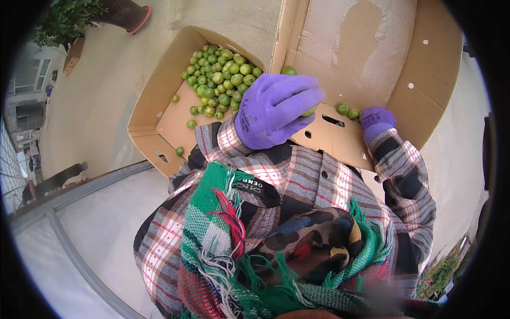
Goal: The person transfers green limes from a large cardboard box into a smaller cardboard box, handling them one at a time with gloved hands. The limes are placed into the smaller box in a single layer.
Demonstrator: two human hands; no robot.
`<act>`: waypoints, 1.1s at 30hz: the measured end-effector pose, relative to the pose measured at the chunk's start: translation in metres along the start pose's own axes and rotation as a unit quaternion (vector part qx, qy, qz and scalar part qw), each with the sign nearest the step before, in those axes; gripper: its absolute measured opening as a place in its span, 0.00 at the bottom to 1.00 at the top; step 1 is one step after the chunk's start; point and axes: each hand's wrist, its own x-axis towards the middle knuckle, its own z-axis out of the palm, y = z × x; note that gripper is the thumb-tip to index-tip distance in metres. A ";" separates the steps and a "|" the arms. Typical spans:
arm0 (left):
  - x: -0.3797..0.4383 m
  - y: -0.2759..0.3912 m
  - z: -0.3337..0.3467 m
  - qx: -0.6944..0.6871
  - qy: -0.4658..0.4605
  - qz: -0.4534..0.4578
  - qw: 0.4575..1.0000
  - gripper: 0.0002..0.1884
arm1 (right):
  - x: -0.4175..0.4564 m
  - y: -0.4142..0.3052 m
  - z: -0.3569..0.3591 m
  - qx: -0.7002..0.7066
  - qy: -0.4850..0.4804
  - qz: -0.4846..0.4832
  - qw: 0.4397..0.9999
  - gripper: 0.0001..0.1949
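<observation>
My left hand (pixel 281 109), in a purple coated work glove, is over the near left corner of a large cardboard box. Its fingers are curled over a green citrus fruit (pixel 309 111), mostly hidden beneath them. Just beyond the knuckles another green citrus fruit (pixel 289 70) shows; whether the hand touches it is unclear. My right hand (pixel 377 119), gloved alike, reaches into the large box (pixel 430 75) at its near right side. Two green fruits (pixel 347 110) lie left of it, and a sliver of another shows at its fingers. Its fingertips are hidden.
A smaller cardboard box (pixel 147 107) on the left holds a heap of green citrus fruits (pixel 223 75), with several loose ones on its bottom. A metal-framed surface (pixel 99 203) is at lower left. A potted plant (pixel 123 16) stands on the concrete floor (pixel 95 95).
</observation>
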 end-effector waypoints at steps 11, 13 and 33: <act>-0.198 -0.267 0.008 -0.022 0.219 -0.543 0.811 0.25 | -0.069 -0.034 -0.016 0.328 0.330 -0.297 0.834 0.21; -0.222 -0.293 0.004 -0.004 0.135 -0.673 0.727 0.28 | -0.069 -0.036 -0.009 0.349 0.323 -0.300 0.827 0.21; -0.009 -0.003 -0.005 0.086 -0.050 0.035 0.994 0.29 | -0.076 -0.028 -0.025 0.673 0.151 -0.267 0.673 0.29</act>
